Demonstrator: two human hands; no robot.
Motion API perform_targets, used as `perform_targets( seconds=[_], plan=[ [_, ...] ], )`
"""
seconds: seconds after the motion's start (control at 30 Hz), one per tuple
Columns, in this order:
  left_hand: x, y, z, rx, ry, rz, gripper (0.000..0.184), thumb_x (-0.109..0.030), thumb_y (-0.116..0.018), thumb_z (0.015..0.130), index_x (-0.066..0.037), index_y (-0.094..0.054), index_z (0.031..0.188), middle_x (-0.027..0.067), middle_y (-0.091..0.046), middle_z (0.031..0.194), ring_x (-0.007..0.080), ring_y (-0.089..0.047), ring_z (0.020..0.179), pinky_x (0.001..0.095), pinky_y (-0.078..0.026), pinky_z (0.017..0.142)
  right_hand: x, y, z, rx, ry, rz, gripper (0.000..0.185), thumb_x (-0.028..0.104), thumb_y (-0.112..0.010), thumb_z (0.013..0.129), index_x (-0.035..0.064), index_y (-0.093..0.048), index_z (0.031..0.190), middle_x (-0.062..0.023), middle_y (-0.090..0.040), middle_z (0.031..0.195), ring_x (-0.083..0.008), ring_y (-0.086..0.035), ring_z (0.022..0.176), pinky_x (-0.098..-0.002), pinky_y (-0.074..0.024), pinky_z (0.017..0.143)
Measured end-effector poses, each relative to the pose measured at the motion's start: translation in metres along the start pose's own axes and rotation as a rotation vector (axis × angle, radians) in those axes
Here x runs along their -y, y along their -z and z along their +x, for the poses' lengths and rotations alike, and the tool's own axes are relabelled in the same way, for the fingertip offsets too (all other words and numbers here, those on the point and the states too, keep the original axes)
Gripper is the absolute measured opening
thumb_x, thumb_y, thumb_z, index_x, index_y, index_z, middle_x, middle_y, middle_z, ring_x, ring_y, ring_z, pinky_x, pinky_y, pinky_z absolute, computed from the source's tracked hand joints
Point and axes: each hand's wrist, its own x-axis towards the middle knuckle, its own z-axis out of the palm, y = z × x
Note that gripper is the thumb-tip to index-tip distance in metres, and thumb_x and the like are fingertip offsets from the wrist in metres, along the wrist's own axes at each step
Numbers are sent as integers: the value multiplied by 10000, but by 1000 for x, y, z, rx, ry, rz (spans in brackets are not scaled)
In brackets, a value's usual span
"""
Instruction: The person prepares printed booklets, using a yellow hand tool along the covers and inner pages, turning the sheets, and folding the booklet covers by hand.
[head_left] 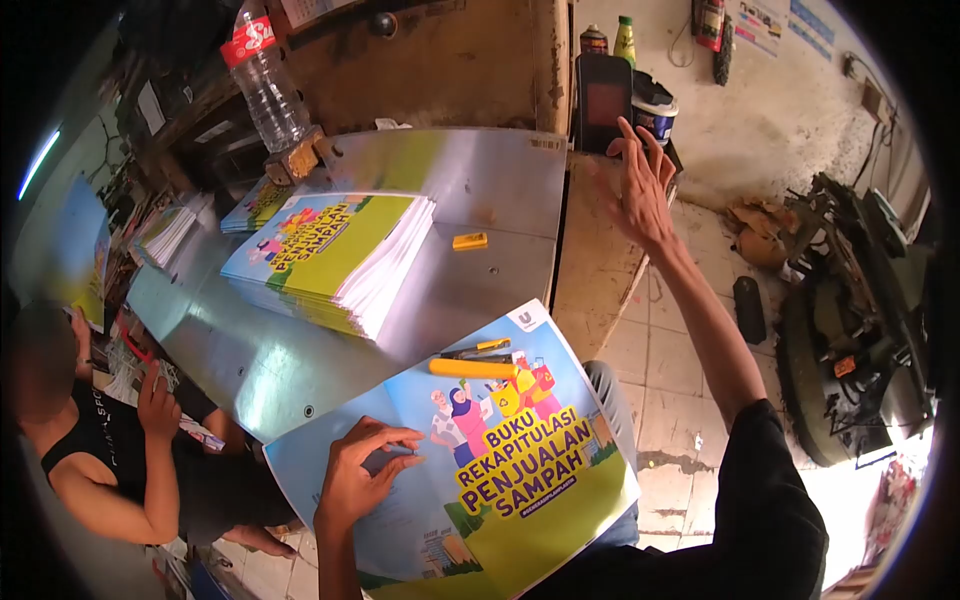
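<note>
Wide blue-and-green printed paper cover (540, 545) spread across person's knees (606, 385), yellow-handled tool (472, 369) lying on it. Left hand (365, 467) loosely curled over cover's blue half, thumb and fingers parted; right hand (643, 192) splayed beside black rectangular device (604, 105), contact unclear.

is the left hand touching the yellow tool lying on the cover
Apart. The head view shows it: a strip of bare blue cover lies between the left hand and the yellow tool.
</note>
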Motion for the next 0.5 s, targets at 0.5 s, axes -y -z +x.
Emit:
perform_targets(
  seconds=[0.5],
  plan=[
    [-30,-32,-13,-215,164,119,275,-74,-789,819,-27,-692,1072,98,-656,869,204,-624,805,332,-502,751,-29,-16,11,128,37,-157,726,497,-466,1043,3,-291,1545,-102,-623,1212,-288,-346,1441,-527,-200,1135]
  ],
)
